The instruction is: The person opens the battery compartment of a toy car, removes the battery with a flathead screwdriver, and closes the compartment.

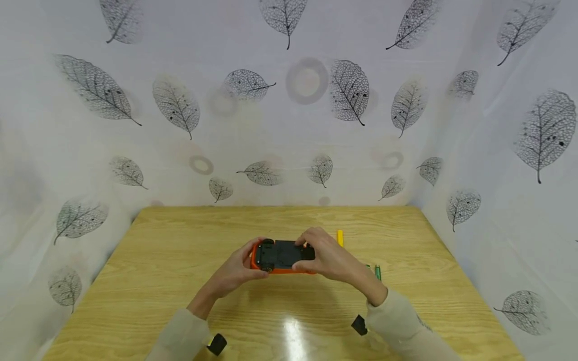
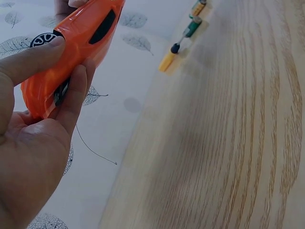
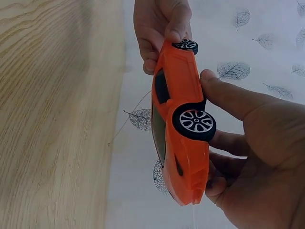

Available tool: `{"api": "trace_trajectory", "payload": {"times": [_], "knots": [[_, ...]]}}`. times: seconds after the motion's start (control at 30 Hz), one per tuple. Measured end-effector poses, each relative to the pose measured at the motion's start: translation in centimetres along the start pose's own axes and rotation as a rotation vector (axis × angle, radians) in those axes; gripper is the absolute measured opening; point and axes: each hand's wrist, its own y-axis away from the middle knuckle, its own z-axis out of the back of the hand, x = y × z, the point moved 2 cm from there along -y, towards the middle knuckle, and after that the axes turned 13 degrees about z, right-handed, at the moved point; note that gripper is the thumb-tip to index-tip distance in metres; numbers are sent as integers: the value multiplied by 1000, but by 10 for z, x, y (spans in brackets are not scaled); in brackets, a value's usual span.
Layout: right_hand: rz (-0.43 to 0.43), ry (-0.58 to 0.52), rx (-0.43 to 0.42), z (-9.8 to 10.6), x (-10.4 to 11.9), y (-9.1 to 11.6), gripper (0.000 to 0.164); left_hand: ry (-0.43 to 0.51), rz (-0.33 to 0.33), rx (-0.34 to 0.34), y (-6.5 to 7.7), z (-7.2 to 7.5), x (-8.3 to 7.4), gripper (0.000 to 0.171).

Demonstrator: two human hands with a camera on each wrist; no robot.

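left hand (image 1: 235,271) and right hand (image 1: 327,258) each gripping one end of an orange toy car (image 1: 281,256), fingers curled round it, car held underside up above the wooden table (image 1: 180,260), yellow-handled screwdriver (image 1: 340,237) and green batteries (image 1: 378,272) lying just beyond the right hand

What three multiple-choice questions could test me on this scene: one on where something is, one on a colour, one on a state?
1. Where is the toy car?
A. Flat on the table
B. Held between both hands above the table
C. On the floor

2. What colour is the car's body?
A. Blue
B. White
C. Orange

3. Which way does the car face in the head view?
A. Dark underside up
B. Roof up
C. Standing on its nose

Answers: 1 B, the left hand and the right hand grip its two ends above the wooden table. 2 C, both wrist views show an orange shell. 3 A, the black underside faces the head camera.
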Motion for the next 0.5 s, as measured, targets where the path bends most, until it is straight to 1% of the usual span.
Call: {"api": "trace_trajectory", "payload": {"times": [0.2, 0.3, 0.4, 0.5], "knots": [[37, 41, -1, -1, 2, 3, 35, 1, -15, 10, 0, -1, 0, 89], [53, 62, -15, -2, 2, 4, 31, 7, -15, 9, 0, -2, 0, 89], [61, 92, -45, -3, 2, 5, 29, 10, -12, 1, 0, -1, 0, 89], [56, 119, -102, -5, 3, 7, 27, 7, -6, -12, 0, -1, -1, 91]]}}
